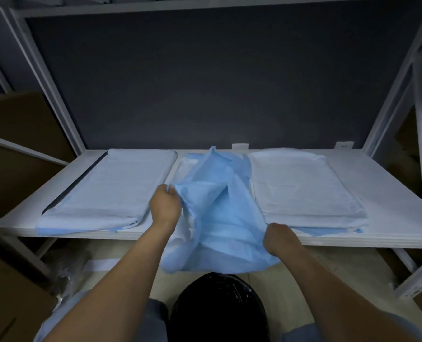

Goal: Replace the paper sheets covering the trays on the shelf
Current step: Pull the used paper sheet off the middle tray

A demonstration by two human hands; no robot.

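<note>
A crumpled blue paper sheet (pixel 220 213) is held over the middle tray (pixel 184 166) of the white shelf (pixel 377 193), with its near part hanging past the shelf edge and its far end lying on the tray. It is gripped at its left side by the left hand (pixel 165 206), whose fingers are curled into a fold, and at its near right corner by the right hand (pixel 280 239), which is closed round a bunch of the paper. A left covered tray (pixel 111 183) and a right covered tray (pixel 301 186) lie just beside the sheet, and a black-lined bin (pixel 220 309) stands below, in front of the shelf. Several faults can be expected from here. The thin paper may be torn if the two grips are pulled apart. The far end may be caught on the tray rim, so that the tray is dragged toward the edge. The neighbouring covers may be brushed and shifted by loose folds. The bin may be missed if the sheet is released before it is gathered over the opening.
</note>
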